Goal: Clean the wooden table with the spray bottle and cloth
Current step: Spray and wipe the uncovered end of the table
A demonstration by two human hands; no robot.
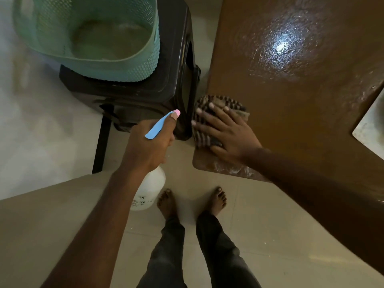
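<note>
Evidently wiping was in hand: the cloth (220, 100) was pressed flat at the table (291, 113) corner by the right hand (226, 132), fingers spread. The bottle (149, 189) was gripped by the left hand (149, 146), off the table. Next, the wet top likely needed broad strokes.

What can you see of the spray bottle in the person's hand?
The spray bottle has a whitish, translucent plastic body with black print too blurred to read, a light blue spray head and a pink nozzle tip. The left hand grips its neck. It is held in the air beside the wooden table, nozzle pointing away from the person.
</note>
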